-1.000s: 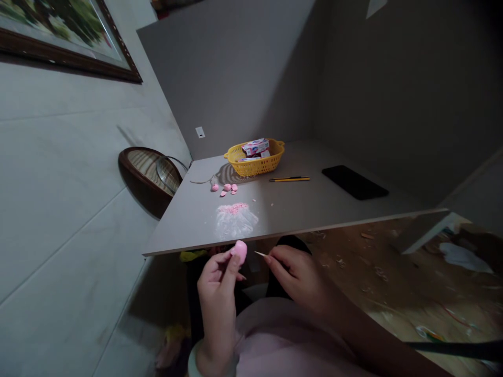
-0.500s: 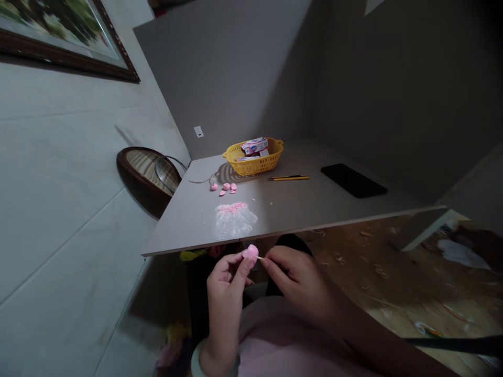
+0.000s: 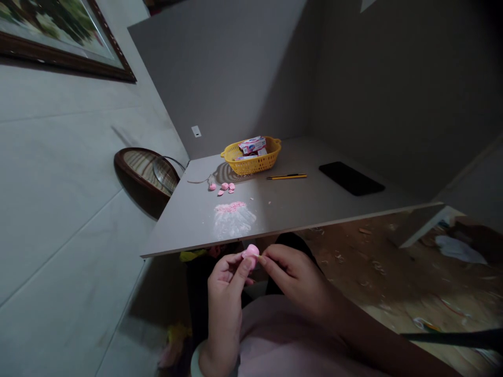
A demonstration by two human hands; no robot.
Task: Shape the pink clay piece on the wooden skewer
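Between the thumb and fingers of my left hand (image 3: 227, 285) is a small rounded pink lump (image 3: 251, 251), which looks like soap, held just below the table's front edge. My right hand (image 3: 296, 272) pinches a thin pale stick (image 3: 259, 256); its tip meets the right side of the lump. Most of the stick is hidden by my fingers. On the table beyond lie several pink pieces (image 3: 224, 186), and closer to the edge a patch of pink crumbs (image 3: 231, 207) with white powder smeared around it.
A yellow basket (image 3: 251, 166) with small printed boxes (image 3: 252, 145) stands at the back of the grey table (image 3: 291, 209). A yellow-and-black pencil or knife (image 3: 286, 177) and a dark flat phone or tablet (image 3: 351, 178) lie to the right. A round brown-rimmed object (image 3: 145, 178) leans by the wall.
The stick's tip has shifted slightly at the lump, and less of the stick shows. Both hands stay almost in place; the view has moved a little.
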